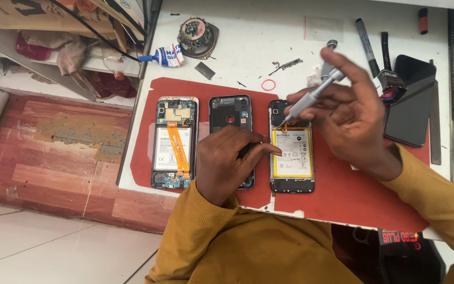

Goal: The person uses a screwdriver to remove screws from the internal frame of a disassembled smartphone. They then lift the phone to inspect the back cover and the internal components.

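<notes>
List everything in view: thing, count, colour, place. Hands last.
opened phones: 3, backs off, in a row on the mat
mat: 1, red, on the white table
screwdriver: 1, silver, tip at the right phone's top
glue tube: 1, white and blue, table's far left edge
rubber ring: 1, red, beyond the mat
markers: 2, dark, far right
dark phone: 1, face down, right
left hand: resting on the middle phone
right hand: gripping the screwdriver
</notes>
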